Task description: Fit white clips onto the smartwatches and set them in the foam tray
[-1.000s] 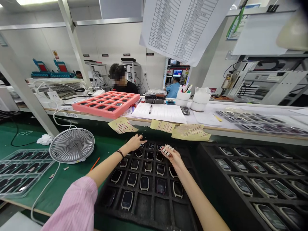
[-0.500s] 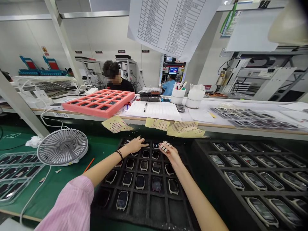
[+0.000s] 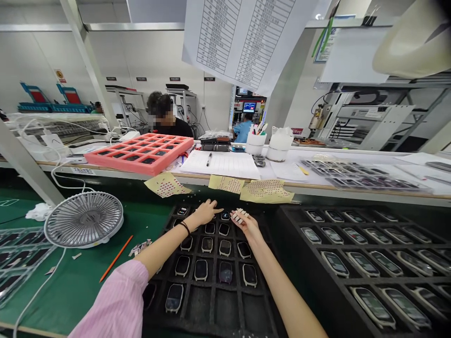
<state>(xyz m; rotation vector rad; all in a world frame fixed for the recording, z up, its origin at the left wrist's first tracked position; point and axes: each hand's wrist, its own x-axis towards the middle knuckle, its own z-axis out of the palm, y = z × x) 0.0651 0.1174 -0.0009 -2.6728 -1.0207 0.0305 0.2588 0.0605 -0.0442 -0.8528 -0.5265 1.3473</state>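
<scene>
My left hand (image 3: 205,212) reaches over the top row of a black foam tray (image 3: 227,305). Its fingers are apart, and one points right, its tip beside a smartwatch face with a lit screen (image 3: 225,215). Whether the tip touches it I cannot tell. Just right of that watch, my right hand (image 3: 248,224) is closed on several small white strips (image 3: 240,216) fanned between the fingers. Several light-framed watch faces lie in the tray's compartments, mostly dark, such as a watch face near the front (image 3: 174,298). My left hand and forearm hide part of the upper-left compartments.
A second black tray of watch faces (image 3: 369,263) stands at right. On the left are a grey fan (image 3: 84,219), an orange stick (image 3: 116,259) and clear trays (image 3: 24,253). The shelf ahead holds a pink foam tray (image 3: 141,152), papers and pen cup (image 3: 255,141). A co-worker (image 3: 164,117) sits beyond.
My left hand has moved right along the top row, its pointing finger now by the lit watch. My right hand keeps the white strips. The view has shifted slightly, uncovering scraps near the orange stick.
</scene>
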